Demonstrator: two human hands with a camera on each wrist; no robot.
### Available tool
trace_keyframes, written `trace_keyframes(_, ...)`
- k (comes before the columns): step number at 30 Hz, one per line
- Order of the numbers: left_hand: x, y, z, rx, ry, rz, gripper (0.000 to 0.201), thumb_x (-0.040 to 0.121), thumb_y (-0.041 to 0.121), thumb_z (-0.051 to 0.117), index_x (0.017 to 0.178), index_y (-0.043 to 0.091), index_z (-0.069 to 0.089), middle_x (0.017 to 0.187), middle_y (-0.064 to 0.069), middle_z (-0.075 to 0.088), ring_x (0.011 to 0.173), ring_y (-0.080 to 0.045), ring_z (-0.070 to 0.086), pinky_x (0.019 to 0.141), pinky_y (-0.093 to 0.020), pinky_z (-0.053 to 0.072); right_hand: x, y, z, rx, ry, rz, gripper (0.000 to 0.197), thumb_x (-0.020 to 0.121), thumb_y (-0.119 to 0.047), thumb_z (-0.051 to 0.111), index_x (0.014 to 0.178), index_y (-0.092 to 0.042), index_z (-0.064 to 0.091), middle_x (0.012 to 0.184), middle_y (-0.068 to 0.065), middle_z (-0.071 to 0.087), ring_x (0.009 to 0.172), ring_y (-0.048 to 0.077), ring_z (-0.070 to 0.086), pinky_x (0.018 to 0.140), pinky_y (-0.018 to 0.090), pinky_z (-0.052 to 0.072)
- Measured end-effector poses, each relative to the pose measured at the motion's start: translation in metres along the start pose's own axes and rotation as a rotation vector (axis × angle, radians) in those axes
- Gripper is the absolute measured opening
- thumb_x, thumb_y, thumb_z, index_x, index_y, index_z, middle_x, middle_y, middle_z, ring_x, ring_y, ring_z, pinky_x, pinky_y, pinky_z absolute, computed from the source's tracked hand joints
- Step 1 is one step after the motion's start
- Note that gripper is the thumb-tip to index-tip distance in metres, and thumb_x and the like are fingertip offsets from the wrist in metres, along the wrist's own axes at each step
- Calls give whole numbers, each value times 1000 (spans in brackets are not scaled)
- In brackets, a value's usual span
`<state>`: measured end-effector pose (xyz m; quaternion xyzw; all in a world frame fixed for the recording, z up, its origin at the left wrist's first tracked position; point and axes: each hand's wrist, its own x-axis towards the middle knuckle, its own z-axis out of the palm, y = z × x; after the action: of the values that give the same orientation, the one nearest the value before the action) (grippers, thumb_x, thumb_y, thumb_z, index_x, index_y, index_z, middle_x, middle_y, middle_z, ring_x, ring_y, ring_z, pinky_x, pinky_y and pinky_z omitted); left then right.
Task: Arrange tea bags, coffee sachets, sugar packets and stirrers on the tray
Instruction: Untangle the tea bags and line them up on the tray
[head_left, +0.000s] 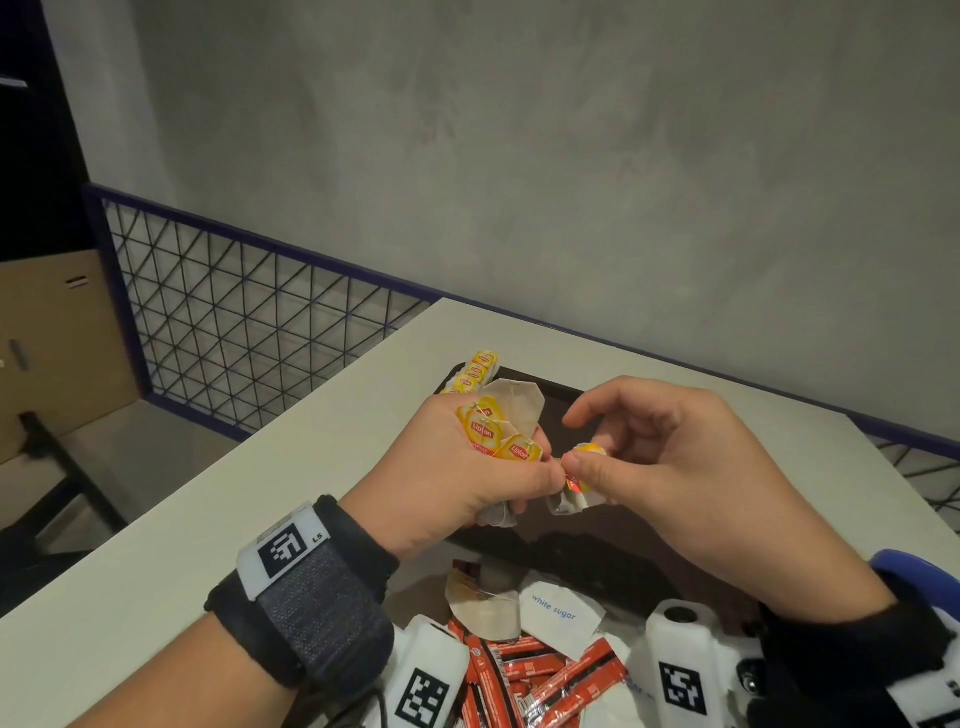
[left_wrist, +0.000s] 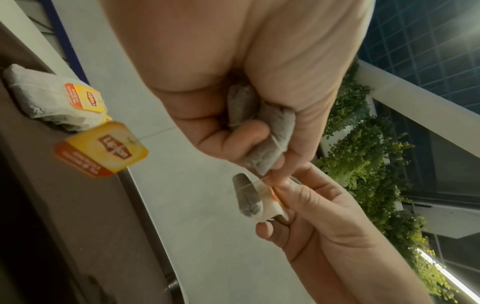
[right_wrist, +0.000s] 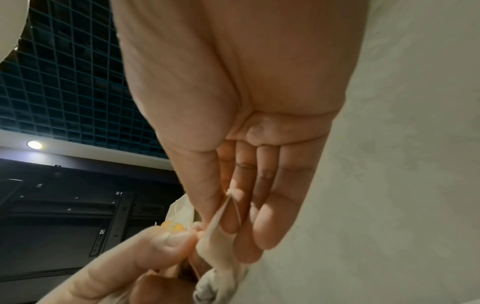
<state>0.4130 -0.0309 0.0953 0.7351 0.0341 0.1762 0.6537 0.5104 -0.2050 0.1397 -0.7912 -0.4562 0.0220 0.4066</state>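
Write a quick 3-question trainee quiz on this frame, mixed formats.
1. True or false: the left hand grips a bunch of Lipton tea bags.
2. Multiple choice: the right hand pinches (A) a single tea bag, (B) a white sugar packet, (C) a stirrer.
3. Fill in: a stack of tea bags already lies at the far-left corner of the dark ___.

Key: 1 true; 2 A; 3 tray. The white sugar packet and red sachets lie on the table's near side, off the tray.
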Motion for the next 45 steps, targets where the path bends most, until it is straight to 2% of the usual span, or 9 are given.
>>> trace_keyframes(5,2,-2,-1,-64,9,-27,18,79,11,85,72,22,72,68,-2,67,60,-15,63,53,-22,48,0,-1,-1,6,9,-28,20,84,-22,81,97,-34,73,75,0,68,69,22,70,67,47,60)
trace_keyframes(9,1,0,-2,-162,16,-27,19,78,9,85,74,24,74,73,-9,67,58,-16,61,47,-21,46,0,-4,-3,178,10,-26,20,82,-12,81,98,-22,73,73,10,69,65,30,70,63,38,61)
trace_keyframes(13,1,6,-2,-342,91,-18,14,70,17,87,74,26,77,99,-31,69,54,-13,59,45,-19,46,1,-8,-8,421,35,-2,24,74,-6,81,97,-9,73,70,22,67,57,25,64,55,24,55)
trace_keyframes(15,1,6,-2,-386,99,-46,17,70,22,90,80,26,77,110,-30,69,53,-11,58,48,-21,48,0,-12,-9,498,35,12,26,72,-3,80,97,-4,72,69,24,65,56,21,64,52,20,52)
trace_keyframes(19,0,1,-1,-455,-14,-120,32,69,33,87,96,20,75,97,-11,76,57,-13,58,47,-21,46,-1,-15,-9,568,13,30,30,69,-2,79,98,1,70,67,21,65,54,21,63,51,22,53)
trace_keyframes(26,-1,1,-2,-372,-98,-68,27,71,19,84,96,24,75,75,-11,68,48,-13,56,45,-21,42,0,-10,-5,423,-39,64,27,71,-13,83,97,-12,74,70,17,69,60,30,65,59,41,59)
trace_keyframes(31,1,-1,-1,-324,-78,-61,29,70,18,85,95,27,75,80,-7,71,53,-16,57,54,-27,42,-1,-11,-6,352,-44,70,23,75,-16,82,96,-18,74,73,16,69,60,28,66,57,38,58)
trace_keyframes(38,3,-1,-1,-316,81,-39,24,80,3,80,99,14,70,77,-3,73,50,-12,60,46,-20,46,2,-12,-3,429,19,187,30,79,-35,73,94,-10,77,84,15,76,70,33,73,60,36,61)
trace_keyframes(45,3,-1,-2,-288,129,-18,34,65,23,86,96,19,73,80,-3,74,53,-13,63,46,-21,46,4,-6,5,468,-21,289,17,89,-20,71,85,-7,80,82,24,72,65,23,65,55,32,52)
